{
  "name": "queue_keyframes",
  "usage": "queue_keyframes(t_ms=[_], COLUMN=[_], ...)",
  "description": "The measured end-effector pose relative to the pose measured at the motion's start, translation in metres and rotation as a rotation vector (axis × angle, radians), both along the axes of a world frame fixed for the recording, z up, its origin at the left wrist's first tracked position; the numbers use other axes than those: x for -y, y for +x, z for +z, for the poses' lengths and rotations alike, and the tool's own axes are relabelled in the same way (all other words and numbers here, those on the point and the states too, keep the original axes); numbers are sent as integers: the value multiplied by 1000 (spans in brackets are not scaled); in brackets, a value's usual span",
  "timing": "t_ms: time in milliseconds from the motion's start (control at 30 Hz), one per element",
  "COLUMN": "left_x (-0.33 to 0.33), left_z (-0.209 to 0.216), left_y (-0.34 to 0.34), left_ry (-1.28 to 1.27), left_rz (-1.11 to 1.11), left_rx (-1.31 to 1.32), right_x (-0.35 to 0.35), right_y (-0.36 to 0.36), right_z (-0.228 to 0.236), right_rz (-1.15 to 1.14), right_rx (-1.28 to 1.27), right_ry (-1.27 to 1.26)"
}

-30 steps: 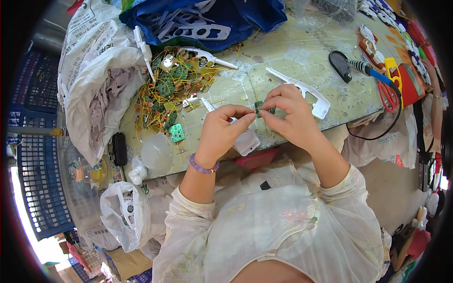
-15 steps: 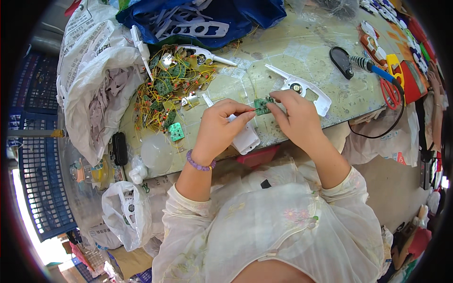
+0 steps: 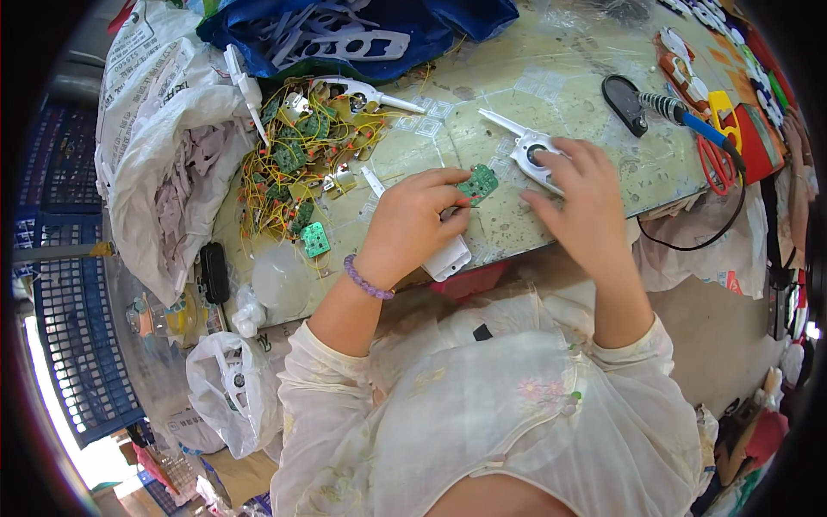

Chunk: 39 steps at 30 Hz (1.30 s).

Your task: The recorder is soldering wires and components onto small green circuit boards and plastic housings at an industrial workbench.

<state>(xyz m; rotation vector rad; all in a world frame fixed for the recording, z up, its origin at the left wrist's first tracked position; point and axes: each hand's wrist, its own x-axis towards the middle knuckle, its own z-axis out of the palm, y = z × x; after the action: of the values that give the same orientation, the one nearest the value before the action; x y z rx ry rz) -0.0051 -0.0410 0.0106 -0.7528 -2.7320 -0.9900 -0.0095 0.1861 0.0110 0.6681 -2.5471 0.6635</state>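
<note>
My left hand [image 3: 418,220], a purple bead bracelet at its wrist, is closed on the lower left edge of a small green circuit board [image 3: 480,183]. A thin dark wire end shows by its fingertips. Beneath this hand lies a white plastic part [image 3: 450,261], mostly covered. My right hand [image 3: 587,198] reaches over a white plastic casing half [image 3: 524,148] that has a long narrow tip and a round dark piece in it. Its fingers are spread on or just above the casing, and the thumb stands apart from it. Whether the fingers touch is unclear.
A heap of circuit boards with yellow wires [image 3: 301,142] lies left, a loose board [image 3: 315,239] near it. Behind is a blue bag [image 3: 426,47] of white casings; a white sack [image 3: 164,155] stands left. At right are a soldering iron [image 3: 711,131] and red-handled scissors [image 3: 713,168].
My right hand has left the circuit board and moved right onto the white casing half. The board stays in my left hand, now tilted and slightly higher.
</note>
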Motion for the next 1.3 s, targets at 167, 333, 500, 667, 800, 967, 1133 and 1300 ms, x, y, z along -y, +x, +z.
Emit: queue_keyframes(t_ms=[167, 333, 500, 667, 800, 967, 1133, 1300], left_x=[-2, -2, 0, 2, 3, -2, 2, -1], left_z=[-1, -1, -1, 1, -1, -2, -4, -4], left_y=[0, 0, 0, 0, 1, 0, 4, 3], left_ry=[17, 33, 33, 3, 21, 17, 35, 33], left_rz=[34, 56, 23, 31, 43, 13, 46, 50], left_rx=[105, 142, 108, 140, 130, 60, 58, 62], right_x=[-20, -9, -42, -79, -81, -95, -111, -126], right_y=[-8, -34, -31, -43, -48, -47, -15, 40], right_z=[-12, -17, -17, 4, 27, 35, 54, 46], right_rz=[-111, -103, -404, -483, -686, -758, -787, -643], right_rx=[123, -16, -136, -362, -292, -193, -577, -1188], right_ry=[-29, -136, -1172, -1083, -832, -564, -424, 540])
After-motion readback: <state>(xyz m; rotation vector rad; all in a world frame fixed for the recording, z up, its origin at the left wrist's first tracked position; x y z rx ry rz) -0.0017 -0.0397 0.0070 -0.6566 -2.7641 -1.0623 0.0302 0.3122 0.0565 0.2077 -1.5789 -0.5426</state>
